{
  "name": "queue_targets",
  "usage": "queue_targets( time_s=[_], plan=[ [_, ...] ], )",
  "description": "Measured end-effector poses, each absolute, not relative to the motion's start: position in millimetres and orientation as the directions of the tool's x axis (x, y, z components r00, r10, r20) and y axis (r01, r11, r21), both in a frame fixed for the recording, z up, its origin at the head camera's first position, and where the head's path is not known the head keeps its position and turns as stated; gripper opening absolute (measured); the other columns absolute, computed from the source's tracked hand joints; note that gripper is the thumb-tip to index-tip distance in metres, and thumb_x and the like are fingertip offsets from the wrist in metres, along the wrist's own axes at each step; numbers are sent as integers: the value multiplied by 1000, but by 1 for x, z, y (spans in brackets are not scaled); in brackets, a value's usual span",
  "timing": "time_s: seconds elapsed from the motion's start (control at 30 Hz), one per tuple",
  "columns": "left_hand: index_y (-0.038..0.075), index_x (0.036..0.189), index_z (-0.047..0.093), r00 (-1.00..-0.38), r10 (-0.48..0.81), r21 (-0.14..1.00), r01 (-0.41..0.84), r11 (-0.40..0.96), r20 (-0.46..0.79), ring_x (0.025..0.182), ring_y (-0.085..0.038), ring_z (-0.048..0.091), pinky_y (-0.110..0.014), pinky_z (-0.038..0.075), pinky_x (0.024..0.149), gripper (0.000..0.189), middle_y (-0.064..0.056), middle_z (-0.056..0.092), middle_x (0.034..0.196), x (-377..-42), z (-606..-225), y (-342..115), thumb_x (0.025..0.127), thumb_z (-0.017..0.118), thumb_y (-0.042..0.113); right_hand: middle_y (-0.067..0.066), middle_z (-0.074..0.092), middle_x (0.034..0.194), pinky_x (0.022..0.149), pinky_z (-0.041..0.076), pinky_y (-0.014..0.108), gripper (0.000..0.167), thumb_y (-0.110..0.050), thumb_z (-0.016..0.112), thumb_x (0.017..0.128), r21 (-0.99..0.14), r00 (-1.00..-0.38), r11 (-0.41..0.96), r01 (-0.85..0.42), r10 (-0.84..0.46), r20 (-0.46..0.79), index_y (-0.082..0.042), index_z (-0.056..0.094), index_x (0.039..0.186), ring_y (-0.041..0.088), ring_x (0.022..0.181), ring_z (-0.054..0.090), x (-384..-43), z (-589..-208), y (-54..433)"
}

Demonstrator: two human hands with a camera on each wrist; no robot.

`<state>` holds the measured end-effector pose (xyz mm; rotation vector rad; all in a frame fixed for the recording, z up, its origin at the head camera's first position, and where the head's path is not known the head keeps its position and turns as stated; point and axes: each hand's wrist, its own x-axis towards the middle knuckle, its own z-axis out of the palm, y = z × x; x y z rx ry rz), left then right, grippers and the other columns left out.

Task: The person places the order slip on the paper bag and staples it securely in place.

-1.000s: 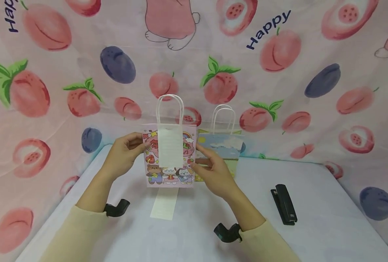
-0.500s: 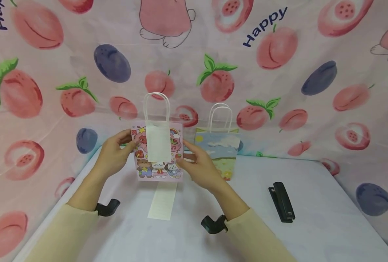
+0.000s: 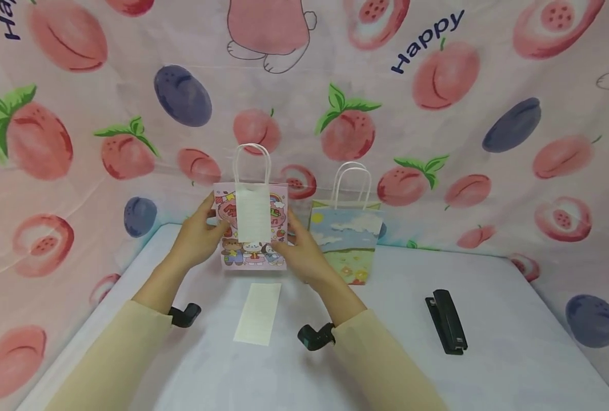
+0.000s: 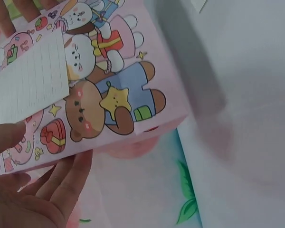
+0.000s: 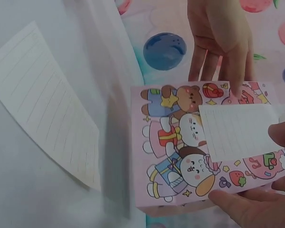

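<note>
Both hands hold a pink paper gift bag (image 3: 231, 254) with cartoon animals, one at each side edge. My left hand (image 3: 195, 237) grips its left edge, thumb on the front and fingers behind, as the left wrist view shows. On the right edge, my right hand (image 3: 307, 251) grips it with the thumb on the front. A lined paper slip (image 3: 253, 217) lies against the bag's upper front, below the white twisted handles (image 3: 253, 149). The bag is raised above the table, its front facing me. Another lined slip (image 3: 258, 314) lies on the table in front of it.
Behind my right hand stands a second paper bag (image 3: 348, 240) with a sky and meadow print and white handles. A black stapler (image 3: 445, 321) lies on the white tabletop (image 3: 387, 377) at the right. A fruit-print cloth (image 3: 294, 97) hangs behind the table.
Both hands have carried the pink bag up, back and a little left. The slip on the table, partly covered by the bag earlier, now shows whole. More of the meadow bag shows.
</note>
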<state>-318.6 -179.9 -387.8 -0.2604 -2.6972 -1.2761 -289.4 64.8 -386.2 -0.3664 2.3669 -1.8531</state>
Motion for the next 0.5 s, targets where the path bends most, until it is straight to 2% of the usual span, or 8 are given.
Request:
queue_targets(
  time_s=[0.1,0.27,0.5],
  plan=[
    [23,168,-3,-976,116,763,219,608,187,124,-47,64,-60,55,97,86,-34,40,156,-324,-391,-181,106,57,24,12,24,171,124,33,51,89,-7,61,100,-975,-960,189,-118,-274,63,-23,6,168,35,157,28,-295,-393,57],
    [23,167,-8,-976,133,767,218,604,172,131,-51,56,-64,51,102,93,-33,36,159,-334,-396,-182,105,61,28,8,18,174,130,16,50,93,-9,61,97,-974,-964,200,-103,-262,48,-22,2,168,29,161,17,-303,-400,50],
    [17,166,-12,-979,153,759,203,619,136,143,-56,41,-69,41,111,96,-34,29,163,-345,-397,-181,105,60,32,7,21,173,130,15,51,96,-9,63,96,-969,-971,230,-91,-236,35,-28,3,168,29,160,18,-311,-405,46]
  ],
)
